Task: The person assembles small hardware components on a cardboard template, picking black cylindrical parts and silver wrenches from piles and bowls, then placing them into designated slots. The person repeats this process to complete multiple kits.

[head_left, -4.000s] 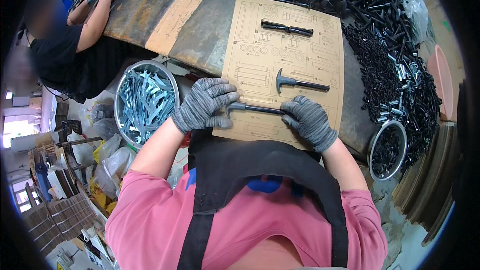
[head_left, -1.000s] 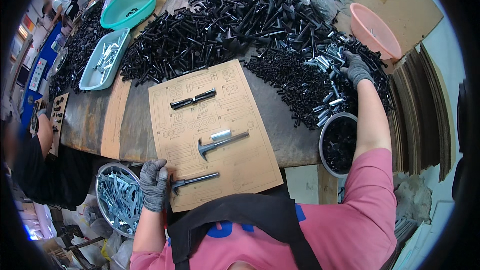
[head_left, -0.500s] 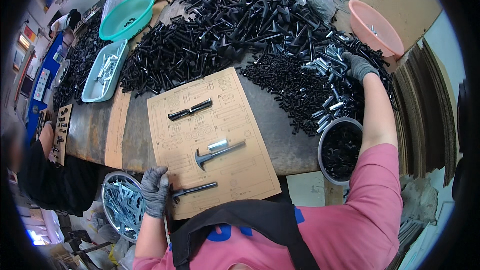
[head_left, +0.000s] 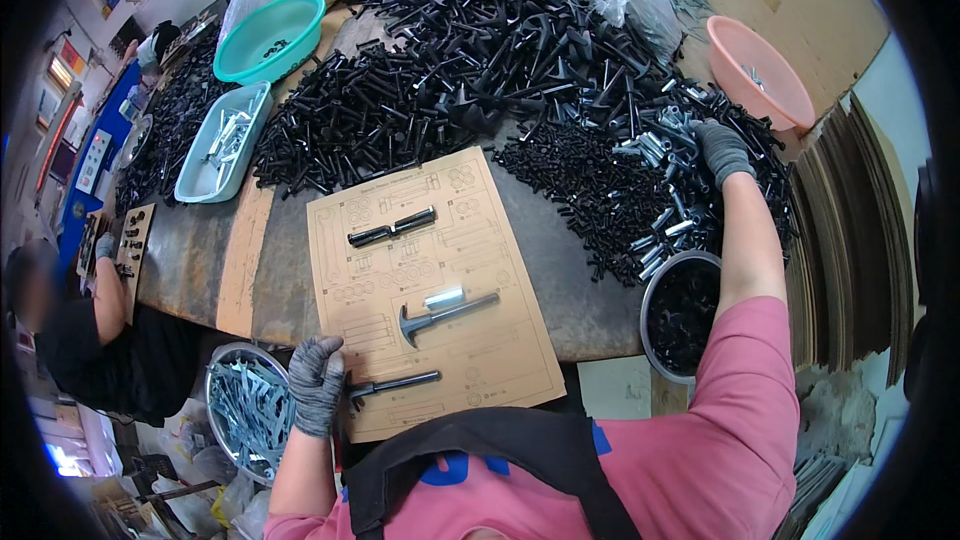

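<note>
My right hand (head_left: 722,150), in a grey glove, reaches into a heap of silver metal sleeves (head_left: 655,145) at the right; its fingertips are hidden among them. Gloved in grey too, my left hand (head_left: 318,387) is curled closed at the left edge of a printed cardboard sheet (head_left: 520,345); what it holds, if anything, is hidden. Beside that hand lies a dark hook-ended rod (head_left: 405,380). Higher on the sheet are a grey hook-ended rod (head_left: 450,313), a silver sleeve (head_left: 444,297) and black bolts (head_left: 392,227) end to end.
A large pile of black bolts (head_left: 380,110) covers the far table, with small black screws (head_left: 570,180) nearer. Around stand a bowl of black parts (head_left: 648,335), a pink basin (head_left: 765,70), a green basin (head_left: 312,25) and a pale blue tray (head_left: 192,185). A co-worker (head_left: 110,340) sits left.
My right hand has shifted slightly within the silver sleeves. The whole view has moved a little, and the co-worker at the left has come further into sight. My left hand stays closed.
</note>
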`<state>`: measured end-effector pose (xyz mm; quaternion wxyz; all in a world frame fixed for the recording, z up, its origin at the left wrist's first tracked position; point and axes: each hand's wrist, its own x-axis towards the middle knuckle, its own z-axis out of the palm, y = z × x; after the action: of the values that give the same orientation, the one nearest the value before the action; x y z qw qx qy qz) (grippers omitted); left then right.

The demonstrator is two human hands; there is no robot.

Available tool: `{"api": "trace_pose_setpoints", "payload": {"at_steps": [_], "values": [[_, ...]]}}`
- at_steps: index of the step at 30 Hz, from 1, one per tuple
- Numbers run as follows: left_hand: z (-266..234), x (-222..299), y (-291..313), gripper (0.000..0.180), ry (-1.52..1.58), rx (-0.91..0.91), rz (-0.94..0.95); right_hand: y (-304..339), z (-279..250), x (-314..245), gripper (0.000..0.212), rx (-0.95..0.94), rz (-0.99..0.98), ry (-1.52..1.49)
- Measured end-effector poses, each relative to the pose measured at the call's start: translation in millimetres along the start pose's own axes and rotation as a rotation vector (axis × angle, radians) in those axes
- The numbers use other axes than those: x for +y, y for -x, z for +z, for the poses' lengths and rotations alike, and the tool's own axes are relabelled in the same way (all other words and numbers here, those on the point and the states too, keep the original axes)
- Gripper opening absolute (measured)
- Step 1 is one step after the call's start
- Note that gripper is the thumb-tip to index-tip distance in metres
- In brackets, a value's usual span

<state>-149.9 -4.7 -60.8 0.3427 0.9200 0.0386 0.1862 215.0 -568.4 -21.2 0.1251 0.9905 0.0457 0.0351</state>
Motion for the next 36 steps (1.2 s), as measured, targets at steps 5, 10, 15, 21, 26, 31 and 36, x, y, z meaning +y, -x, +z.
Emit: {"api": "trace_pose_setpoints", "payload": {"at_steps": [5,10,15,21,26,31,36], "values": [[-3.3,5.8,-0.3,0.016,0.003,0.019,-0.009,-12.7,-2.6,17.4,0.023,0.363,-0.033,-0.372],[-8.5,29.9,-31.3,0.019,0.043,-0.103,0.037,-0.8,-55.1,0.9,0.026,0.289,0.084,-1.086],[20.0,74.8,-88.2,0.051,0.323,-0.352,0.15,54.4,-109.4,-106.9,0.025,-0.133,-0.224,-1.529],[89.5,123.5,-134.6,0.087,0.331,-0.516,0.053,96.7,-118.7,-239.2,0.024,-0.477,-0.472,-1.559],[102.4,111.9,-154.3,0.046,0.014,-0.517,0.178,105.6,-100.0,-282.9,0.025,-0.452,-0.315,-1.585],[105.6,87.1,-164.2,0.024,-0.532,-0.712,0.195,111.0,-83.6,-290.8,0.023,0.018,-0.567,-0.593],[117.6,73.6,-161.4,0.023,-0.623,-0.602,0.274,117.9,-69.6,-291.6,0.015,-0.111,-0.839,-1.136]]}}
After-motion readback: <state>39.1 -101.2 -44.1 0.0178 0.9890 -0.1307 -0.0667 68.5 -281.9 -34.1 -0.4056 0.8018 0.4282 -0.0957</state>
